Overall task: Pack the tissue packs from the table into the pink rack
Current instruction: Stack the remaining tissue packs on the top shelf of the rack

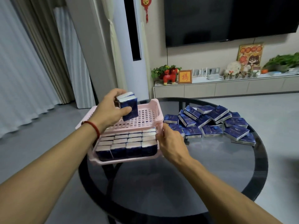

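Head view, roughly halfway by the look of it. Pink rack (pixel 156 110) at the near-left edge of the round glass table (pixel 202 175), lower tier already crammed with upright tissue packs (pixel 127 144), upper tier bare so far. Left hand (pixel 111 110) up over that top tier, fingers and thumb clamped round two held packs (pixel 128 107), about to go in. Right hand (pixel 169 141) pinching the rack's right post, steadying it. Still a big loose pile (pixel 215 123) to the right, so plenty left.

Glossy glass table (pixel 210 167) (dark), matt plastic rack (pixel 155 109).
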`<action>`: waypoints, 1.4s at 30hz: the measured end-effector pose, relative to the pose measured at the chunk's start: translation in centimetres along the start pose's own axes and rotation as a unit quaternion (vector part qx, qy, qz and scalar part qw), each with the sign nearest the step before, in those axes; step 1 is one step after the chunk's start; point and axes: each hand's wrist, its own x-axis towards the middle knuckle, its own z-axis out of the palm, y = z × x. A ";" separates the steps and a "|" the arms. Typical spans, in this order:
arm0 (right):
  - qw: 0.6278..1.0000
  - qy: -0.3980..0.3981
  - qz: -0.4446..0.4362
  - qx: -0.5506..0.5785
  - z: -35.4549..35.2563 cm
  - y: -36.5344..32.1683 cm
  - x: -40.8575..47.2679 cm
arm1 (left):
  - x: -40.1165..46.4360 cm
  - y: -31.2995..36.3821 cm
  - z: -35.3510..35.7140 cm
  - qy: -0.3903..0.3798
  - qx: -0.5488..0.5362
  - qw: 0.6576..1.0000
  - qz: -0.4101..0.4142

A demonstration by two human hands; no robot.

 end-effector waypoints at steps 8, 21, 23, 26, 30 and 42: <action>1.000 -0.013 -0.003 0.009 -0.7 1.2 -0.3 | 4.6 -0.7 3.6 -0.059 -0.061 0.995 -0.045; 1.000 -0.021 -0.013 0.001 -0.7 1.7 -0.4 | 6.1 -2.2 5.5 -0.154 0.045 0.987 -0.009; 1.000 -0.019 -0.015 0.001 -0.8 1.7 -0.4 | 6.1 -2.2 5.7 -0.146 0.052 0.988 -0.014; 1.000 -0.018 -0.018 0.001 -0.8 1.7 -0.5 | 6.2 -2.3 6.0 -0.143 0.063 0.988 -0.019; 0.999 -0.021 -0.026 0.002 -0.8 1.9 -0.5 | 6.2 -2.2 6.0 -0.157 0.059 0.986 -0.020; 0.999 -0.033 -0.037 0.005 -0.6 2.4 -0.3 | 5.8 -2.3 5.7 -0.155 0.054 0.986 -0.025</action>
